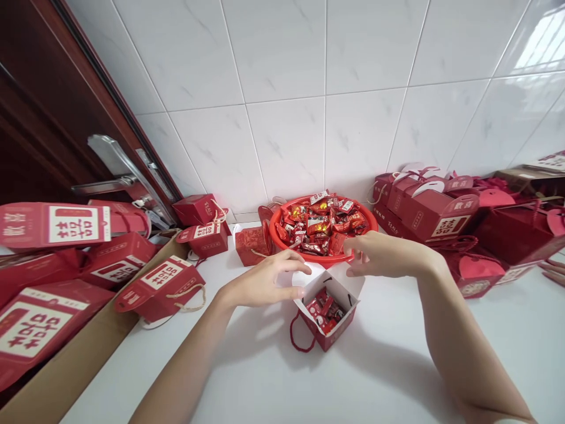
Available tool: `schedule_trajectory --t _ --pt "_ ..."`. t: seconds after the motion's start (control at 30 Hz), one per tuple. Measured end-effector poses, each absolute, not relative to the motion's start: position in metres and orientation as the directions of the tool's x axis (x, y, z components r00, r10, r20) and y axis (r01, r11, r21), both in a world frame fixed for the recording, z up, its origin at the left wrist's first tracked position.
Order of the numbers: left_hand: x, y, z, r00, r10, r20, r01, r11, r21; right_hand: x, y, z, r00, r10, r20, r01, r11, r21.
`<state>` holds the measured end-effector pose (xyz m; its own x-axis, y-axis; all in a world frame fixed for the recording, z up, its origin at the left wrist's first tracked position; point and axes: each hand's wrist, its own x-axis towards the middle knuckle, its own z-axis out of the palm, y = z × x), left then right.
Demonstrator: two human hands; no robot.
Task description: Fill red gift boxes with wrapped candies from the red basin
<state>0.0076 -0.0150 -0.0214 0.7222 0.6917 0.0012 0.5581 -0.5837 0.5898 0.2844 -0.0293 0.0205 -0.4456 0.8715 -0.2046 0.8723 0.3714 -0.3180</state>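
A small red gift box (338, 337) stands with its top flaps spread and white inside showing. Several red-wrapped sweets (325, 311) lie in it, and a red cord handle (295, 334) loops out at its left. My left hand (269, 278) is at the box's back left, thumb and fingers apart, holding nothing I can see. Over the back right flap is my right hand (373, 254), its fingers loosely bent and apart, near the basket's front rim; it appears to hold nothing. Just behind the box sits a red plastic basket (373, 221) heaped with wrapped sweets (318, 224).
At left, a cardboard carton (95, 347) holds several red gift boxes (37, 321). More closed boxes (445, 215) are piled at right. Another person's hand (554, 271) shows at the right edge. A tiled wall (286, 141) rises behind; a door handle (110, 176) projects at left.
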Motion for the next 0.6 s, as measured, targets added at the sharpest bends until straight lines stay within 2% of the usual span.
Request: schedule_trajectory --t 0.13,0.33,0.43,0.6 --pt "0.001 -0.017 -0.016 0.71 0.703 -0.042 0.605 -0.578 0.548 0.282 -0.031 0.017 -0.449 0.862 -0.236 0.869 0.36 -0.339" --pt "-0.004 -0.024 -0.008 0.777 0.622 -0.092 0.554 -0.609 0.568 0.276 -0.045 0.021 -0.475 0.836 -0.274 0.864 0.386 -0.322" --pt "0.002 -0.03 -0.007 0.765 0.641 -0.062 0.559 -0.613 0.559 0.268 -0.056 0.024 -0.541 0.806 -0.24 0.821 0.445 -0.358" --pt "0.021 -0.038 -0.021 0.668 0.742 0.051 0.613 -0.588 0.527 0.257 -0.065 0.024 -0.721 0.68 -0.128 0.647 0.596 -0.476"
